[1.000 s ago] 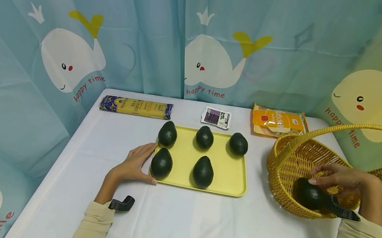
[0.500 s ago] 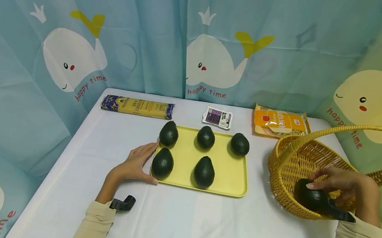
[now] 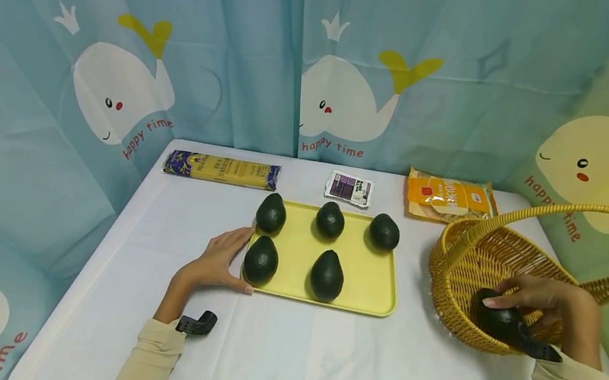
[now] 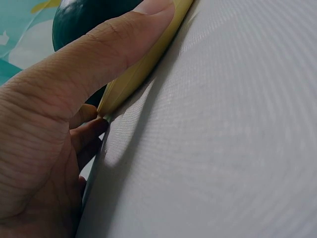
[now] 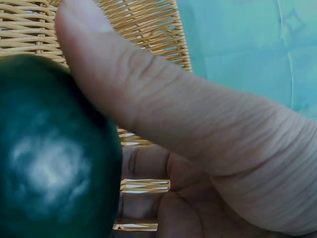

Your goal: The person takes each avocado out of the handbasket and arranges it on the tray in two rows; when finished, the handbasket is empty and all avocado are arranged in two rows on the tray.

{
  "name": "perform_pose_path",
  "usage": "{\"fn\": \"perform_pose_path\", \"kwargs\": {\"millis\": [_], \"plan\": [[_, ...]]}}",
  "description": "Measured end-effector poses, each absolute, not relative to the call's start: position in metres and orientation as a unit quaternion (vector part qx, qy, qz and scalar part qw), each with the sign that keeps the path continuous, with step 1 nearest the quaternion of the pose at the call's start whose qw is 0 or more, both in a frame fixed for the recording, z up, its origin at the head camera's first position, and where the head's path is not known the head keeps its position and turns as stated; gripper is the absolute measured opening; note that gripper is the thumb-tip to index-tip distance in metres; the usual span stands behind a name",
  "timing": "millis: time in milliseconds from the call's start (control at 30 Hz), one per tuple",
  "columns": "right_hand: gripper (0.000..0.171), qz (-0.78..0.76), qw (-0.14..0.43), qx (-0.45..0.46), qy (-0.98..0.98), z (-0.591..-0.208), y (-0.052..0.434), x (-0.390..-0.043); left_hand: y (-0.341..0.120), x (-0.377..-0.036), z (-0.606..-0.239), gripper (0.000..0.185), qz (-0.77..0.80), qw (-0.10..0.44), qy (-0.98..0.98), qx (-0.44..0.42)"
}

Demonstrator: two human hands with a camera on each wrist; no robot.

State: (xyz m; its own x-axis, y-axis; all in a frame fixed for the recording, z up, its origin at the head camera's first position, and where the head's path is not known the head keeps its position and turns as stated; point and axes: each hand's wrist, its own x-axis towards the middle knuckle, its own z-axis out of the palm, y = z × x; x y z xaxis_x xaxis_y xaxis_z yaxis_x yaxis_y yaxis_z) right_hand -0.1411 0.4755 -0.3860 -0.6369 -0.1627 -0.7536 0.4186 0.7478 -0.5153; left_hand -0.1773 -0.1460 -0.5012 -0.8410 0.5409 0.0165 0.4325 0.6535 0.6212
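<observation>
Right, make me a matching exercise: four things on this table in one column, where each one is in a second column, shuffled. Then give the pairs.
Things:
1. left hand
2. right hand
3. pasta packet
4. orange bag

Places:
A. back of the table, behind the basket
B. inside the basket, gripping an avocado
C. against the tray at its left edge
D. back left of the table

Pairs: 1-C, 2-B, 3-D, 4-A

Bare cloth separates tray (image 3: 378, 289) and basket (image 3: 443, 298); the arching handle (image 3: 568, 208) spans the basket.
</observation>
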Motion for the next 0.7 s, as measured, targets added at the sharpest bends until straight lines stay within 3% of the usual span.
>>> {"fn": "perform_pose_path", "kwargs": {"millis": [700], "plan": [[0.084,-0.336,0.416,0.081,0.841,-0.3834,0.4679,-0.1369,-0.1453,-0.1767,-0.4982,0.128,0.314,0.090,0.906,0.268]]}}
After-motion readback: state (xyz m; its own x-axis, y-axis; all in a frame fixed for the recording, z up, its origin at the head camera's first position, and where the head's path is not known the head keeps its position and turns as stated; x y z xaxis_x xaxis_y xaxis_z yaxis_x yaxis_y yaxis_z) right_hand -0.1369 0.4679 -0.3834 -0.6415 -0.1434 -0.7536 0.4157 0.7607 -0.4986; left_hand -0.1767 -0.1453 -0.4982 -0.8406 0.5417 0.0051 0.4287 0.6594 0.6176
